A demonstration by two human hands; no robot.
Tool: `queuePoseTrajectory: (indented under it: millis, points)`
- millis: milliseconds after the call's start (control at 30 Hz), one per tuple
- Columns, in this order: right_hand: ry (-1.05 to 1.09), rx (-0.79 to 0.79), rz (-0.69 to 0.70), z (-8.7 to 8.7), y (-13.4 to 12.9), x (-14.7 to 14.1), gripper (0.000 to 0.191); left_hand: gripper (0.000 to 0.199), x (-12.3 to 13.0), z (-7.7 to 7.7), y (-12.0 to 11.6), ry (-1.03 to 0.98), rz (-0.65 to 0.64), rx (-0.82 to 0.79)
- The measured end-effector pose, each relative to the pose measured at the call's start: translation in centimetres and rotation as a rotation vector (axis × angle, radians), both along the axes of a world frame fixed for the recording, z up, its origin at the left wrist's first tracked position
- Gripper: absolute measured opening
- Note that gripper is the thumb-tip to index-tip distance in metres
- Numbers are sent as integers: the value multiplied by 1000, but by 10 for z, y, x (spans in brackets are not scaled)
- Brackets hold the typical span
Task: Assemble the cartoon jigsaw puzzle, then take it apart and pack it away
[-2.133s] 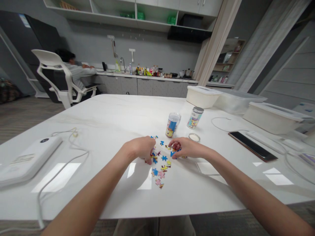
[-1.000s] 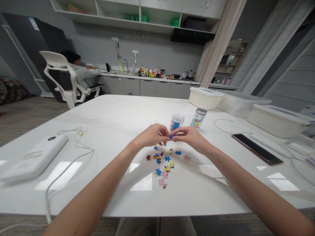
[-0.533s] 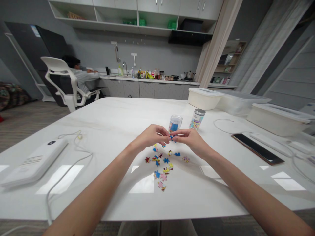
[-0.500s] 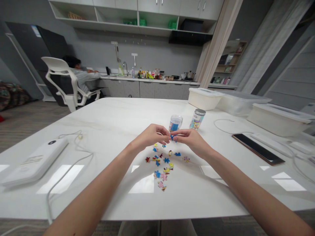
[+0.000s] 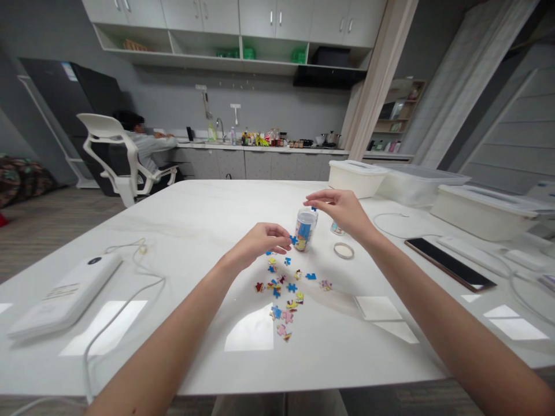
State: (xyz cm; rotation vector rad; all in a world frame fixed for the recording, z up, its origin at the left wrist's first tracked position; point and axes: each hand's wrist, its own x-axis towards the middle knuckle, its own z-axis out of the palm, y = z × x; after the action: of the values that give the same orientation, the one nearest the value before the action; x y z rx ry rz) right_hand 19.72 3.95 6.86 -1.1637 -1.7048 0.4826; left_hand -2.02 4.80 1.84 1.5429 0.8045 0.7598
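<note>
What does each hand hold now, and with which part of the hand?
The right hand seems to pinch a small blue puzzle piece at its fingertips, though this is hard to tell. The left hand shows nothing held.

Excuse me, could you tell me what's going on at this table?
A person is working at a white table. The right hand is raised beside a clear plastic jar, with a blue jigsaw piece just above the jar's rim. The left hand sits beside another blue piece. More pieces lie scattered on the table.
</note>
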Motion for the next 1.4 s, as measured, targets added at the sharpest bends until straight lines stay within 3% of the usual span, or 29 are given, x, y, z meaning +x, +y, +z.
queuePoseTrajectory:
  millis: [200,400,533,600,700,800,933,1067,1200,1267,1400]
  points:
    - [-398,-68,-49,8,32,4,18,15,-1,0,0,23,1,24]
    - [-505,-42,-4,-2,35,5,19,16,0,2,-1,-3,2,26]
    - [-420,166,-65,-9,18,-1,21,18,1,2,-1,-19,-6,41]
    - [-350,242,-18,-15,4,-7,21,20,1,2,-1,-44,-5,60]
    - [-327,234,125,-31,-16,-15,20,23,2,2,-2,-83,10,92]
    - [-265,145,155,-49,-25,-24,21,27,4,1,-3,-92,36,115]
    - [-31,-40,162,-63,-19,-28,24,31,5,-1,-1,-78,52,151]
    - [84,29,104,-53,-8,-16,27,37,8,-1,1,-93,119,209]
    - [-128,260,-158,-30,4,3,18,32,11,-3,2,62,212,355]
    - [-304,234,-214,-22,11,8,15,24,11,-7,3,160,247,443]
    - [-508,70,-190,-18,24,7,19,15,9,-14,8,256,282,510]
